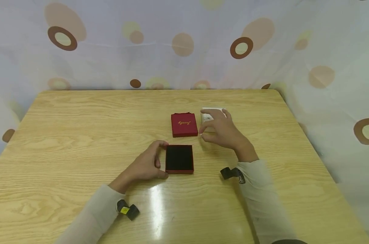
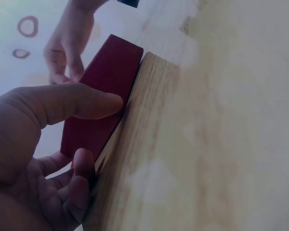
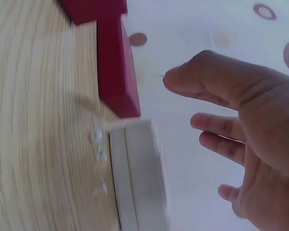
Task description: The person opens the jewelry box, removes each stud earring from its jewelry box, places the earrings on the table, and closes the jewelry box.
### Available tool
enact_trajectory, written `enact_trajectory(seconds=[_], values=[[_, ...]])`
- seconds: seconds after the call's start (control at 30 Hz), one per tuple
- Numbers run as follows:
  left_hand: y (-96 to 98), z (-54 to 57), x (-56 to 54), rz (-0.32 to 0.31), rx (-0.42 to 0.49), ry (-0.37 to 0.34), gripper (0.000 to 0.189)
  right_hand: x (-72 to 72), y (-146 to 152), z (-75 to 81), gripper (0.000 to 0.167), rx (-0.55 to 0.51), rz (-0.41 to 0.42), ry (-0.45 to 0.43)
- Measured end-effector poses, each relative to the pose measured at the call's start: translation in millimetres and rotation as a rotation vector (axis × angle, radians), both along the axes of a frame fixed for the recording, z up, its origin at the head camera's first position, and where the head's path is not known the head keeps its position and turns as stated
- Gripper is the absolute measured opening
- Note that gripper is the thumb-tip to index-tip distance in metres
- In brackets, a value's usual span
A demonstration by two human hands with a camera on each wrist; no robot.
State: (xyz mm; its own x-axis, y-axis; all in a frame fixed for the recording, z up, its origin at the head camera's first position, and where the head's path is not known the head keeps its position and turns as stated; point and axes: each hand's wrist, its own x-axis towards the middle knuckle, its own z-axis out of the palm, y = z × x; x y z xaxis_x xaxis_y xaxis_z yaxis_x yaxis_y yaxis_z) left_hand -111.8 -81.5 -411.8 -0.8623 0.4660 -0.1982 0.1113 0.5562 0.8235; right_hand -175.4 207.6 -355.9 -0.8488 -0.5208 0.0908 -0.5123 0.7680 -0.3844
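My left hand [image 1: 146, 164] holds the left side of an open red box base [image 1: 179, 171] with a black insert [image 1: 179, 157]. In the left wrist view, its thumb [image 2: 98, 103] lies against the box's red wall. A closed-looking red lid [image 1: 184, 124] with gold lettering sits just beyond the base. My right hand [image 1: 222, 130] is raised beside the lid, over a white box [image 1: 213, 109] that it partly covers. Its thumb and index finger pinch a tiny shiny piece [image 1: 201, 135], too small to identify. Small clear, bead-like pieces [image 3: 97, 139] lie next to the white box.
All of this is on a light wooden table [image 1: 96, 118]. Behind and to the right hangs a pale curtain [image 1: 157, 40] with brown and yellow circles. Both sleeved wrists wear black camera mounts [image 1: 230, 173].
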Motion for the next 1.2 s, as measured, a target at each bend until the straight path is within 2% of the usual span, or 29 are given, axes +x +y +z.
enact_trajectory(seconds=[0.13,0.27,0.8,1.03,1.2], values=[[-1.1,-0.6,0.2,0.004,0.000,0.006,0.092,-4.1,13,-4.3,0.004,0.066,-0.070,-0.019],[-1.4,-1.2,-0.1,0.004,0.006,0.009,0.091,-6.6,16,-9.4,0.003,0.121,-0.100,-0.018],[0.2,0.5,-0.2,-0.011,0.023,0.003,0.091,-7.2,4,-25.4,0.006,0.241,-0.124,0.030],[0.4,-0.2,-0.4,-0.004,0.026,0.006,0.092,-4.5,-2,-24.5,0.005,0.306,-0.132,0.049],[1.1,-0.7,-0.5,-0.009,0.025,0.006,0.091,-2.9,-1,-21.4,0.004,0.302,-0.128,0.057]])
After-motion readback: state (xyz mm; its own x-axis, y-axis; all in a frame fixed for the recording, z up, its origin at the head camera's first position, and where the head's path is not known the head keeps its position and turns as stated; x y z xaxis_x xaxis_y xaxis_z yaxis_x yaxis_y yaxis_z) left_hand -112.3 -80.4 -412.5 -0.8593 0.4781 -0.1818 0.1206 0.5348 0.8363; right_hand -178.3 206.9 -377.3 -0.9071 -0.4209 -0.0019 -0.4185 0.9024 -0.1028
